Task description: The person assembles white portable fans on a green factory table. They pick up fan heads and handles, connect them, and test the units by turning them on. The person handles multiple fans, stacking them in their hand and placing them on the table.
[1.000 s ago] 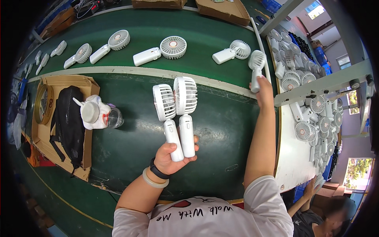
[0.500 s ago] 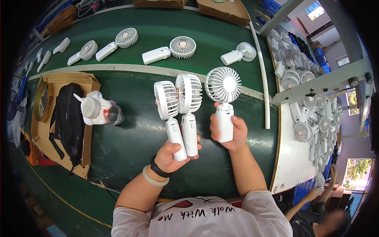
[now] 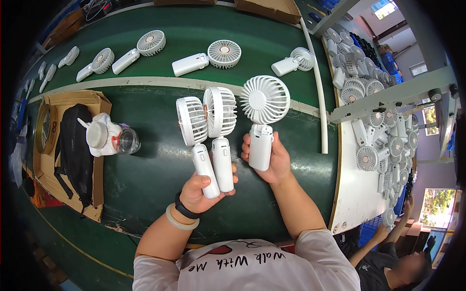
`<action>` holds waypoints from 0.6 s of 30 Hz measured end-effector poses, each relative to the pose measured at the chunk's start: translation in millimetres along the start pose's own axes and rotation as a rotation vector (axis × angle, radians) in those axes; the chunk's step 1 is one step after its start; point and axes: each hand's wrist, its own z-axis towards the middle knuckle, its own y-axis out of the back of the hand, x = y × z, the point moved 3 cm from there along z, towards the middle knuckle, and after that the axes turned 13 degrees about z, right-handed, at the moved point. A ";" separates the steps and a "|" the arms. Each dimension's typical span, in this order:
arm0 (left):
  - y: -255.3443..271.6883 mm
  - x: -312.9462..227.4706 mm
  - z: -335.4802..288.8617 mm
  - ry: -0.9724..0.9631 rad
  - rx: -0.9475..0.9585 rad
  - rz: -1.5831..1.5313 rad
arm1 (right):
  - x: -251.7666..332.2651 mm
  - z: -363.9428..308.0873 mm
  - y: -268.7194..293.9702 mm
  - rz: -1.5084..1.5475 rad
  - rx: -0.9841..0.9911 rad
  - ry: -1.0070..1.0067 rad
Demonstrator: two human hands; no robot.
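- The left hand (image 3: 201, 194), at 7 o'clock from the middle, has its fingers wrapped round the handles of one white fan (image 3: 204, 165) and a second fan (image 3: 223, 162); both stand side by side over the bench (image 3: 155, 194), heads toward 12.
- The right hand (image 3: 275, 162), toward 4 o'clock, has its fingers curled round the handle of a third fan (image 3: 261, 145); its round head points toward 12, just beside the second fan's.
- From 10 to 1 o'clock, a row of fans (image 3: 224, 53) lies beyond a pale strip (image 3: 160, 81); a white pole (image 3: 318, 97) is at 2.
- At 9 o'clock, a cardboard box (image 3: 99, 182) holds a black bag (image 3: 76, 150); a clear jar (image 3: 128, 140) is nearby.
- At 3, a pile of fans (image 3: 395, 145); at 4, a co-worker (image 3: 388, 264).
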 end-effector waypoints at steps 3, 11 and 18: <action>0.2 -0.5 -0.1 -0.003 -0.008 -0.002 | -3.3 -6.9 -9.8 -0.121 -0.054 0.014; -1.1 0.3 -0.8 0.013 -0.043 -0.006 | 7.6 -4.4 -3.9 -0.537 -0.147 0.123; -3.7 -0.3 -0.7 0.014 -0.045 0.000 | 8.8 -2.9 -2.7 -0.528 -0.152 0.135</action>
